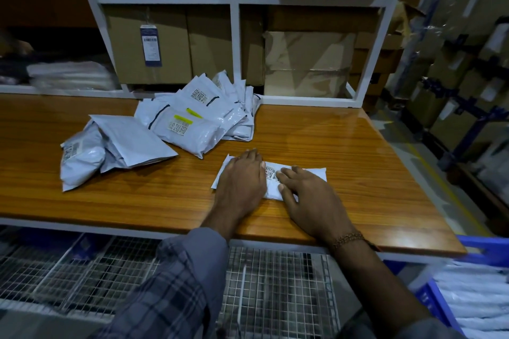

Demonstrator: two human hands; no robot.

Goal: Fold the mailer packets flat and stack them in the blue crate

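A white mailer packet [271, 173] with a barcode label lies on the wooden table [344, 151], near its front edge. My left hand [241, 179] presses flat on the packet's left part. My right hand [305, 192] lies flat on its right part, fingers pointing left. A loose pile of several white mailer packets [192, 118] sits further back at the table's middle. Two more packets [110, 146] lie to the left. The blue crate [440, 294] stands at the lower right, beside the table, with flat white packets stacked inside.
A white shelf frame [234, 36] holding cardboard boxes stands behind the table. A wire-mesh shelf [275, 283] runs under the table front. Racks of wrapped goods fill the right side. Folded plastic bags lie on the left shelf.
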